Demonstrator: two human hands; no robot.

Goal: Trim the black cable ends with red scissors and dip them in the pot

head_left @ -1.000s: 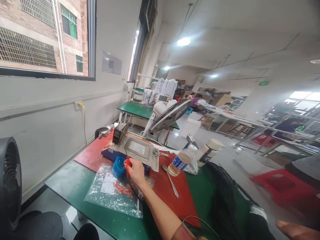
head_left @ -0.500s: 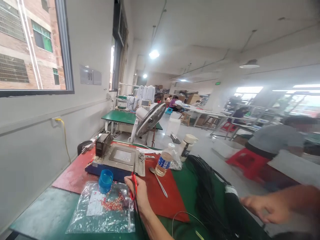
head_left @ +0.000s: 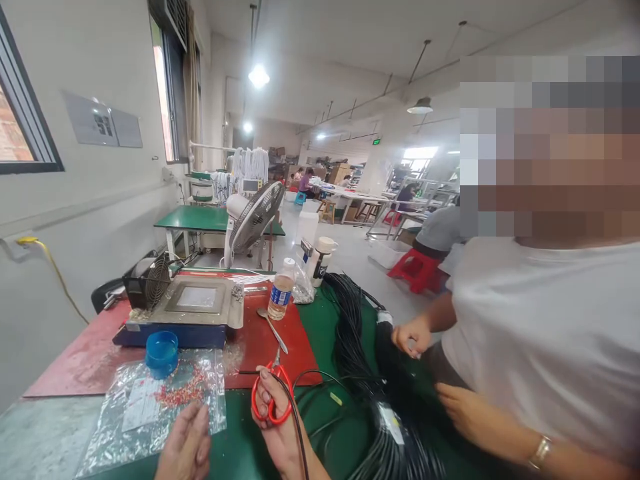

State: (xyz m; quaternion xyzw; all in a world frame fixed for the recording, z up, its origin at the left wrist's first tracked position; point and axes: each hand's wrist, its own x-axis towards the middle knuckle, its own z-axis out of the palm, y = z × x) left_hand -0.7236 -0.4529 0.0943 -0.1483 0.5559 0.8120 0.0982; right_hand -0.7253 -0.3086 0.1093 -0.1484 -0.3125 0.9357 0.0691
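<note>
My right hand (head_left: pixel 277 427) is closed around red-handled scissors (head_left: pixel 275 393), whose blades point away from me. A black cable (head_left: pixel 303 433) is in the same hand, its cut end sticking out to the left past the fingers. My left hand (head_left: pixel 186 440) is raised at the lower edge of a clear plastic bag (head_left: pixel 115 427); its fingers are stretched out close together and no object shows in them. Small red-and-white pieces (head_left: pixel 180 390) lie scattered on the bag, next to a blue cup (head_left: pixel 161 355).
Behind the bag sits a blue-based hot plate (head_left: pixel 170 335) with a small fan (head_left: pixel 155 280). A spoon (head_left: pixel 273 330) and a bottle (head_left: pixel 281 293) rest on the red mat (head_left: pixel 300 353). Bundled black cables (head_left: pixel 345 327) fill the right side, where a co-worker (head_left: pixel 540 320) stands.
My view has turned right. My left hand has come into view. My right hand has lifted the scissors and cable off the hot plate's front edge. A co-worker now stands close at right.
</note>
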